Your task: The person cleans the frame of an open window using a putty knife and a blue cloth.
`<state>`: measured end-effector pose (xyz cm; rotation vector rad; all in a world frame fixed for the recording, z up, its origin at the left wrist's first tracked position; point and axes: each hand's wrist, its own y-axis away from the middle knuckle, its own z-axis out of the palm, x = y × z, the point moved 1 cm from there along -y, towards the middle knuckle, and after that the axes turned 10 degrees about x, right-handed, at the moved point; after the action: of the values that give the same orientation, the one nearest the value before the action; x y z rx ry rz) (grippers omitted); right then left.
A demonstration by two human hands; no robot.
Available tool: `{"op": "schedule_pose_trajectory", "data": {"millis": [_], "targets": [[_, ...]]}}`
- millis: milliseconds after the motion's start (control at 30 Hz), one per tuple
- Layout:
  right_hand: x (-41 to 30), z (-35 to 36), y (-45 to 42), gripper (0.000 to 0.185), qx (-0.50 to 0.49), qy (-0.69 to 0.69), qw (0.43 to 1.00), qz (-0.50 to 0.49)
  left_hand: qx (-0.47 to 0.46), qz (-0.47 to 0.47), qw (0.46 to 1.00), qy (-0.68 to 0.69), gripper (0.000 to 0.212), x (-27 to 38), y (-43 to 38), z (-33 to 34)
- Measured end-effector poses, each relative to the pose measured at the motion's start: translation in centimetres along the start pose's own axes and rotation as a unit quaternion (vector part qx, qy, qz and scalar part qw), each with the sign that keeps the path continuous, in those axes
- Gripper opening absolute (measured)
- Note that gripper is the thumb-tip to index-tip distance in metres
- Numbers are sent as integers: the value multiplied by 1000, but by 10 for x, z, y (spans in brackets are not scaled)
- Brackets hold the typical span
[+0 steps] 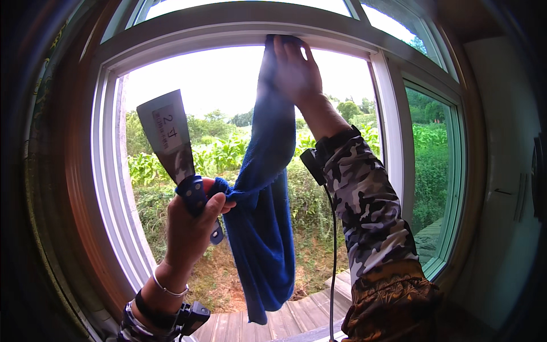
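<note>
My left hand [190,226] grips a putty knife [164,132] by its blue handle, the wide metal blade pointing up and bearing a label with writing. Between the thumb and fingers of the same hand is a bunched corner of a blue cloth [269,231]. Raised high, my right hand [297,70] presses the upper end of that cloth against the top of the white window frame [239,32]. From there the cloth hangs down in long folds in front of the opening.
A green-tinted glass pane [431,171] stands at the right, beside a white upright [389,128]. Dark curtain fabric [47,171] hangs at the far left. A black cable [334,256] runs down from a small device at my right wrist. Grey boards [277,322] lie outside below.
</note>
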<state>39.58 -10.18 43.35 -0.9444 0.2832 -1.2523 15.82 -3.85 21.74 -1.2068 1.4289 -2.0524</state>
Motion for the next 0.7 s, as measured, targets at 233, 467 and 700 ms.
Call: {"op": "schedule_pose_trajectory", "data": {"millis": [233,467,700], "targets": [[78,6,53,58,39,9,994,104,-54,7,996,68,22,-15,-21,65],[105,7,59,43,-30,139,985,93,-78,37,995,56,21,-3,-30,109],[109,25,81,42,153,-156,937,272,-61,11,995,83,20,-1,-24,94]]}}
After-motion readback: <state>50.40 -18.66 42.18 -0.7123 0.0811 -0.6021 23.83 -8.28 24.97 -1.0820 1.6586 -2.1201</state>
